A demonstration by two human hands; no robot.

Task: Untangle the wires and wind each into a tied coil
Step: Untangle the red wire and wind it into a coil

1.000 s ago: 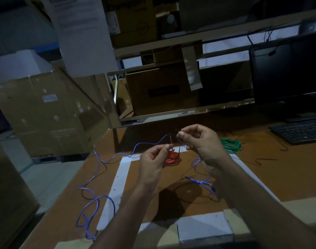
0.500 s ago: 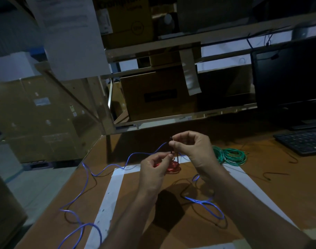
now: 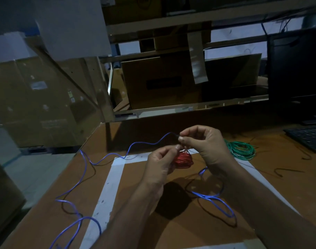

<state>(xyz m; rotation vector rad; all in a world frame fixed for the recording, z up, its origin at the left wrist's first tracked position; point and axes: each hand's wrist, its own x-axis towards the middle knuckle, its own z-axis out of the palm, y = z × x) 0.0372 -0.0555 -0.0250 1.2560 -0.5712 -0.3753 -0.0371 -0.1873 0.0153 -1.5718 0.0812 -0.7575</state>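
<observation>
A long blue wire (image 3: pixel 92 163) snakes loose over the left of the brown table (image 3: pixel 171 227) and rises to my hands. My right hand (image 3: pixel 202 144) pinches it near its end, thumb against fingertips. Just below and left, my left hand (image 3: pixel 160 162) pinches something thin; whether that is the blue wire or a red strand I cannot tell. A red wire coil (image 3: pixel 183 159) lies on the table right behind my left hand, partly hidden. Another loop of blue wire (image 3: pixel 216 202) lies under my right forearm. A green coil (image 3: pixel 241 149) rests to the right.
White tape (image 3: pixel 108 194) marks a square on the table. A black keyboard (image 3: pixel 308 137) and a dark monitor (image 3: pixel 297 69) stand at the far right. Short dark wire bits (image 3: pixel 286 171) lie near the green coil. Cardboard boxes and shelving stand behind the table.
My view has tipped down and left, so things sit lower in the frame. Both hands keep their pinch close together above the red coil; the blue wire's slack has shifted slightly.
</observation>
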